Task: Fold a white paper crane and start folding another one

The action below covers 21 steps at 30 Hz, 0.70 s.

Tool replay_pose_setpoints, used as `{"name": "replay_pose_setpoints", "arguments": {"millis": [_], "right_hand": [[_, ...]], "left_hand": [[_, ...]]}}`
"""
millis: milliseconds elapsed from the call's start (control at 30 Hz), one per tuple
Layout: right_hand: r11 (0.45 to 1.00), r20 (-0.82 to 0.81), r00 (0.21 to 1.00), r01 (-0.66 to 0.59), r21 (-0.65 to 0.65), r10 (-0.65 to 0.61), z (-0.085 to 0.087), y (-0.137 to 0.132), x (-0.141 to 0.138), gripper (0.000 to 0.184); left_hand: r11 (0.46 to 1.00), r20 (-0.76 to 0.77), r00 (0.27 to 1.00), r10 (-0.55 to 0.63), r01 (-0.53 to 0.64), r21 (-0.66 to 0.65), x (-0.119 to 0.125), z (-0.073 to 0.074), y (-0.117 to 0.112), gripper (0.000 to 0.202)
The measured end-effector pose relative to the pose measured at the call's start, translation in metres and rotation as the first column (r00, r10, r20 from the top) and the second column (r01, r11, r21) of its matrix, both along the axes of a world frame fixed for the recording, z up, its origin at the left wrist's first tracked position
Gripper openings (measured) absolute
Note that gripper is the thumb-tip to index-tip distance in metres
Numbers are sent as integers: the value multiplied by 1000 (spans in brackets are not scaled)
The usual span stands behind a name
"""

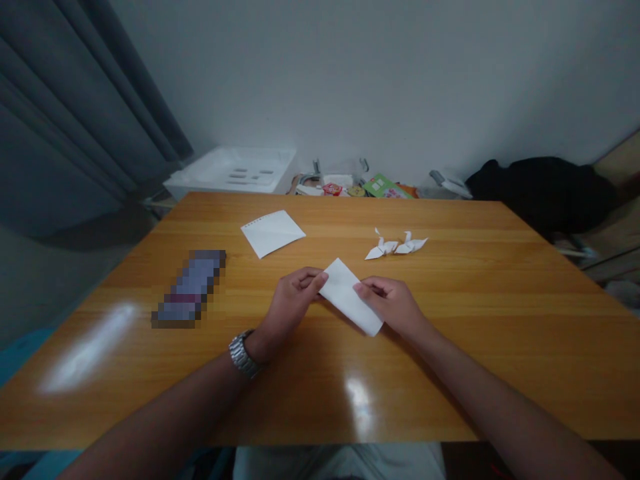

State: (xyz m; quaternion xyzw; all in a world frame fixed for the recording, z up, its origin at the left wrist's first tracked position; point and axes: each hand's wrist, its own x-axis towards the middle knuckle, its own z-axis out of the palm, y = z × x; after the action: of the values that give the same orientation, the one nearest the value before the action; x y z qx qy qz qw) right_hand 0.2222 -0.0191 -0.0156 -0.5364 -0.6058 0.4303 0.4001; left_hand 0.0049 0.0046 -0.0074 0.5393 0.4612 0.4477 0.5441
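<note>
A folded white sheet of paper (350, 297), narrow and slanted, is held between both hands just above the wooden table (280, 407). My left hand (299, 297) pinches its upper left edge, thumb on top and fingers curled beneath. On the opposite long edge, my right hand (393, 301) grips it with the thumb pressed on the upper face. Fingers under the paper are partly hidden. Beyond the hands lie two folded paper cranes (399, 247), side by side. Further left is a flat white sheet (273, 233) with a row of small holes along one edge.
A blurred-out phone-like object (191, 290) lies at the left of the table. Behind the far edge stand a white plastic tray (235, 167), a green booklet (385, 187) and mixed small items. Dark cloth (545, 193) is heaped at the right.
</note>
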Motion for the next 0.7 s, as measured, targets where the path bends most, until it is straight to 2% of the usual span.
{"name": "replay_pose_setpoints", "arguments": {"millis": [100, 300, 433, 533, 600, 700], "right_hand": [[999, 12, 999, -45, -6, 45, 0, -1, 0, 36], [984, -19, 984, -178, -29, 178, 1, -3, 1, 30], [970, -20, 971, -238, -43, 237, 2, -5, 0, 30], [976, -30, 978, -209, -58, 208, 3, -5, -1, 32], [987, -49, 988, -151, -53, 148, 3, -4, -1, 33], [998, -74, 997, -38, -40, 35, 3, -2, 0, 34]], "left_hand": [[997, -69, 997, 26, -21, 68, -2, 2, 0, 34], [983, -186, 982, 16, 18, 184, -4, 0, 3, 30], [976, -255, 967, -18, 72, 203, -5, 0, 4, 28], [984, -218, 976, -18, 55, 168, -3, -1, 3, 31], [996, -125, 992, -31, 42, 84, -2, -2, 1, 35], [995, 12, 997, -80, 80, -55, 1, -4, -1, 39]]}}
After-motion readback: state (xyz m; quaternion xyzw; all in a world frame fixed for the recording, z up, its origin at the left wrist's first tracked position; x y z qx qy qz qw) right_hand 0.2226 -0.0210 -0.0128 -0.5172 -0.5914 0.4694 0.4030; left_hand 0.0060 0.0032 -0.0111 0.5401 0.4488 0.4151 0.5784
